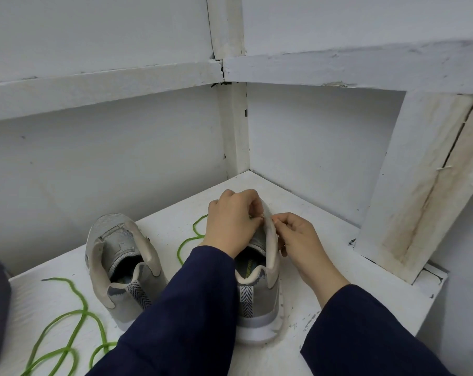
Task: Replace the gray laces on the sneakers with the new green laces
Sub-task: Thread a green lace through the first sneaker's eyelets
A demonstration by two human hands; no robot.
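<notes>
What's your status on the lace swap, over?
Left hand and right hand both pinching the right sneaker at its eyelet edge. Left sneaker unlaced beside it. Green lace loose front left; second green lace runs behind left hand. Nothing blocking.

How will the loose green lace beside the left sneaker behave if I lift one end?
Probably floppy: the green lace lies in slack curves on the white shelf, so it should dangle. Likely very light, being so thin. Its crossed loops might tangle as it lifts.

Matt mesh-cloth sneakers [126, 264], chipped painted shelf [325, 316].
</notes>
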